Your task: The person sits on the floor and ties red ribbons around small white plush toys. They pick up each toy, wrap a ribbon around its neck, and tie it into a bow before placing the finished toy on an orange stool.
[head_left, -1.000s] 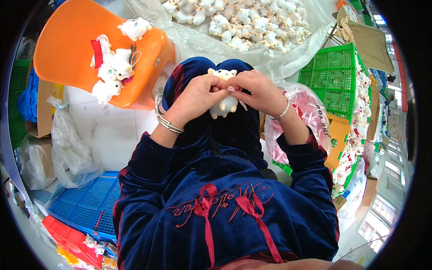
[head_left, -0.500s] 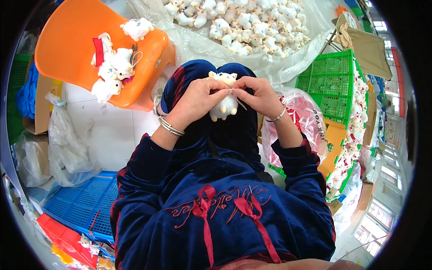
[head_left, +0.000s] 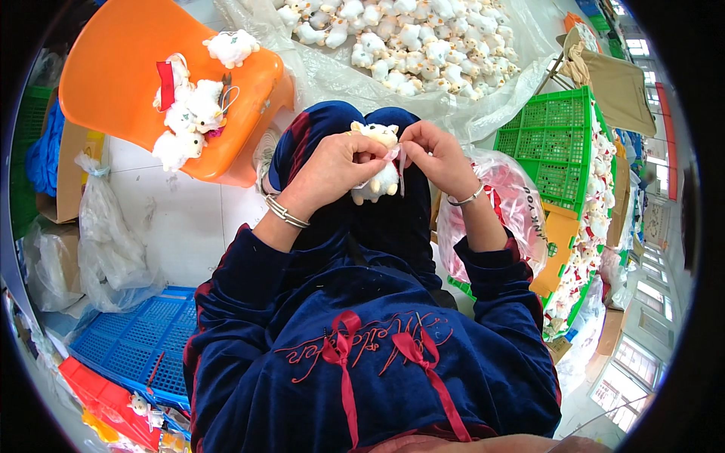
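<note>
A small white plush animal point(head_left: 375, 187) with a cream head rests on my knees, its head pointing away from me. At its neck is a thin pale ribbon point(head_left: 393, 154), partly hidden by my fingers. My left hand point(head_left: 332, 167) pinches the ribbon between thumb and forefinger at the toy's neck, covering part of the body. On the toy's right side my right hand point(head_left: 444, 160) is closed in a pinch on the ribbon, with a loose end hanging below.
An orange chair point(head_left: 128, 72) at the left holds several plush toys and a cutting tool point(head_left: 226, 92). Ahead, plastic sheeting point(head_left: 332, 75) carries a heap of plush toys point(head_left: 423, 45). To the right are a pink plastic bag point(head_left: 495, 219) and green crates point(head_left: 544, 143); a blue crate point(head_left: 136, 340) lies lower left.
My right hand has moved slightly right and up from the toy's neck, its fingers more folded. More of the ribbon shows between my hands, and the toy has barely shifted.
</note>
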Motion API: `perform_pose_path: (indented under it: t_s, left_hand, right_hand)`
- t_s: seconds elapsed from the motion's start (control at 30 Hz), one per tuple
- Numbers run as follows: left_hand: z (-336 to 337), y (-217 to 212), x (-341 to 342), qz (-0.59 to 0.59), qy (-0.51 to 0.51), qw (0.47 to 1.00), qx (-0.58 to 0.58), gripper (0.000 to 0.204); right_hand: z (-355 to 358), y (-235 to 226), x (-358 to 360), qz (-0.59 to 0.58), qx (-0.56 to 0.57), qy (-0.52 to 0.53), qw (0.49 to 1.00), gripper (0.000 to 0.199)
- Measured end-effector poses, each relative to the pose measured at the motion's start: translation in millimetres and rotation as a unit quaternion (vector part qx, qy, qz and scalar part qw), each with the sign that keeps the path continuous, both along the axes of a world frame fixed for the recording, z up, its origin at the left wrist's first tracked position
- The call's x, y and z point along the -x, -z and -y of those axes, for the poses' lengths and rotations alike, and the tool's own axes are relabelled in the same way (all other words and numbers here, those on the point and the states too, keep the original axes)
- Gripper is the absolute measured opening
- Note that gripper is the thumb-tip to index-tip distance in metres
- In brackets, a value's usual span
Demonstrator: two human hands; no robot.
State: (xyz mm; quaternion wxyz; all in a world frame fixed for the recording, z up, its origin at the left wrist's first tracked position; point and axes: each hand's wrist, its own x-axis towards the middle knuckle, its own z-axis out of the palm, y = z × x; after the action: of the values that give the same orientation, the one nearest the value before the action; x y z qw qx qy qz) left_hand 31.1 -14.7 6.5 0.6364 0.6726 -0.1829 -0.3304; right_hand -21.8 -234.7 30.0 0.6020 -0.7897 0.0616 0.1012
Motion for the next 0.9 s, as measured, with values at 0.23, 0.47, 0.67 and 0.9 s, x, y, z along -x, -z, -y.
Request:
perform_pose_path:
  t_s: [0.23,0.47,0.67,0.9]
  left_hand:
    - [-0.8,2.5,-0.2,0.027,0.002,1.0,-0.01,0.018]
    - [0.1,4.1,1.2,0.013,-0.004,1.0,0.009,0.016]
    - [3.6,2.0,4.8,0.058,-0.031,0.998,-0.016,0.017]
    - [3.4,-0.2,4.4,0.064,-0.03,0.997,-0.026,0.018]
  right_hand:
    - [-6.7,-20.9,3.8,0.08,0.177,0.004,0.981,0.016]
    - [-14.0,-27.2,0.6,0.008,0.153,-0.068,0.986,0.012]
    - [1.9,-11.7,2.6,0.046,0.11,-0.023,0.993,0.01]
    - [15.7,-19.7,2.2,-0.019,0.044,-0.076,0.996,0.021]
